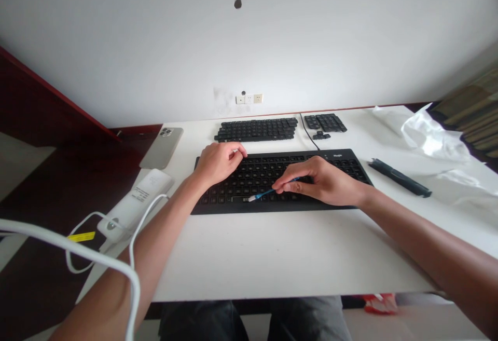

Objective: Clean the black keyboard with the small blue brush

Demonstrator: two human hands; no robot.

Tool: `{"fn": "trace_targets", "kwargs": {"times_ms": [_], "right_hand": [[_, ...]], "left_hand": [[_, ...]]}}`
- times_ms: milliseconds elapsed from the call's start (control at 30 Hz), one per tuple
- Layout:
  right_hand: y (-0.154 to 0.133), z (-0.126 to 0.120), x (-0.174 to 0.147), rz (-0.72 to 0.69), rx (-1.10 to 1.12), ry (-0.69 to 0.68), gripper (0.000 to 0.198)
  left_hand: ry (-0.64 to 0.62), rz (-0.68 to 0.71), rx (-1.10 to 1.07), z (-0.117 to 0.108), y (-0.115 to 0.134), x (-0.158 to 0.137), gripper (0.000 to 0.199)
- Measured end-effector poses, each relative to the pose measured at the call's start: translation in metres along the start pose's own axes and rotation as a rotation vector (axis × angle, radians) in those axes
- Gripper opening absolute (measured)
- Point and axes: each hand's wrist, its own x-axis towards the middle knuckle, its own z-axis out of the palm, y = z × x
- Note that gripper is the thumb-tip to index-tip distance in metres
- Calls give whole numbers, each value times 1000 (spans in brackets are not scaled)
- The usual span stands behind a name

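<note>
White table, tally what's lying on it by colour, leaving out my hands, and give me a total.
Black: 4: keyboard base, main keycap block, small keycap block, pen-like tool
White or clear: 2: power bank, plastic wrap
Silver-grey: 1: phone
Blue: 1: swab held in the right hand
Total: 8

Swab [261, 194]: thin blue stick, white tip, held low and slanted, tip down-left on the lower key rows. Keyboard [280, 203]: black, full-size, keycaps off, flat on the white tabletop [272, 258], long edge facing the person.
</note>
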Motion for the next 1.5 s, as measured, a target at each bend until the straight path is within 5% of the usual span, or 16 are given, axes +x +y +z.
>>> {"fn": "trace_targets", "kwargs": {"times_ms": [400,500,667,767,967,1233,1500], "right_hand": [[2,1,5,24,117,37,29],[-21,-2,17,5,17,15,27],[-90,-3,55,-76,-369,-322,22],[-112,8,80,-83,-525,-266,24],[-107,27,96,-32,-580,-323,31],[-111,7,70,-43,-652,-324,35],[-123,37,82,-38,-650,-416,34]], "left_hand": [[7,-6,11,-1,0,-1,29],[-8,7,-1,-2,-1,-1,32],[-15,27,7,-5,0,0,35],[-33,33,6,-10,4,-1,33],[-46,55,19,-15,6,-4,34],[-2,47,-3,-3,-2,-1,32],[-12,17,-52,-12,11,-7,32]]}}
